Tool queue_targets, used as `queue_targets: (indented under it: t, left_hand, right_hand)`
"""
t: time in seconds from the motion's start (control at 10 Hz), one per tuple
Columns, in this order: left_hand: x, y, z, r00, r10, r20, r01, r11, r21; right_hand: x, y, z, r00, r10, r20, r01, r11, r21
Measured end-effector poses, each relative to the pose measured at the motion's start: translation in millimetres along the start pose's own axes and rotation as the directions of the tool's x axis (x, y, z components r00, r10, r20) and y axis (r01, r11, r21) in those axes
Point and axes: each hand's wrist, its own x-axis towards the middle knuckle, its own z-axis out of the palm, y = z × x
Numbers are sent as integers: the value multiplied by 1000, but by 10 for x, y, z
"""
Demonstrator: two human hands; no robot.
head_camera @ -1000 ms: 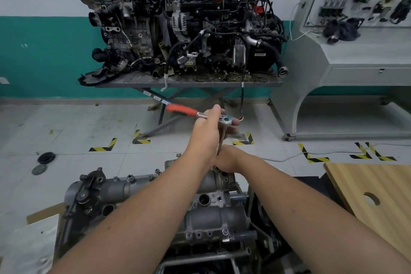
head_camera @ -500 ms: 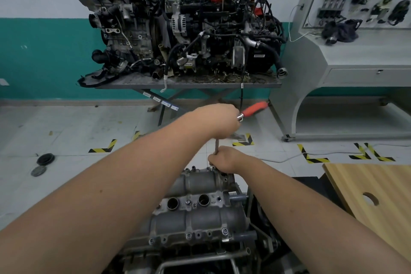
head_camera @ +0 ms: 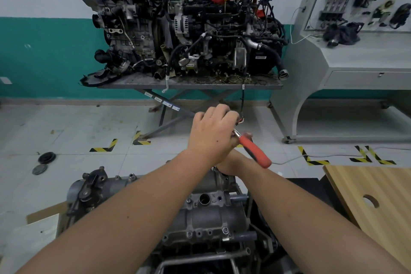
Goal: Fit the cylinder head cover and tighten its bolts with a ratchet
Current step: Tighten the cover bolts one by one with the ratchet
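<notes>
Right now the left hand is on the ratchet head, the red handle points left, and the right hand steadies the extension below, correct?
Not quite: in the head view the ratchet's red handle points right and toward the camera. The left hand is on the ratchet head; the right hand sits below it, its grip on the extension hidden.

Just right of the gripping left hand (head_camera: 214,133), the ratchet (head_camera: 253,150) handle is orange-red, its shaft seemingly silver; below, the cover (head_camera: 206,216) is grey.

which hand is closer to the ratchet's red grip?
Left. The left hand covers the ratchet's head end, right beside the red grip; the right hand sits lower, under it, at the cover.
</notes>
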Motion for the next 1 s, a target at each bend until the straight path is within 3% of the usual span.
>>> queue_targets:
  t: [0.1, 0.2, 0.3, 0.4, 0.5, 0.6, 0.7, 0.8, 1.0]
  left_hand:
    - [-73, 24, 22, 997, -75, 30, 81, 937, -339]
    - [-145, 58, 39, 967, -248, 52, 211, 676, -706]
    - [-142, 106, 89, 883, -439, 167, 355, 392, -849]
    - [-38, 113, 89, 702, -539, 466, 515, -67, -855]
    - [65, 29, 1, 647, -516, 562, 593, -123, -796]
    - [202, -20, -148, 631, -439, 639, 737, 82, -671]
    - [336, -15, -329, 602, -382, 701, 797, 352, -491]
    - [429, -8, -454, 599, -349, 720, 744, 576, -339]
    - [546, 12, -460, 647, -282, 709, 494, 862, -108]
  right_hand:
    - [-23, -19, -147, 952, 261, -159, -252, 965, 76]
    - [121, 84, 26, 993, -59, -99, 87, 947, 311]
    - [121, 198, 48, 988, -156, -17, 153, 930, 333]
    - [158, 160, 69, 994, -108, -20, 107, 910, 401]
    - [156, 198, 68, 998, -66, -5, 62, 902, 427]
    - [146, 201, 79, 997, -76, 5, 65, 889, 452]
    - [133, 213, 53, 997, -68, 32, 45, 877, 478]
    - [99, 200, 32, 995, -91, 42, 59, 872, 486]
    - [49, 192, -76, 989, -149, -6, 134, 868, 479]
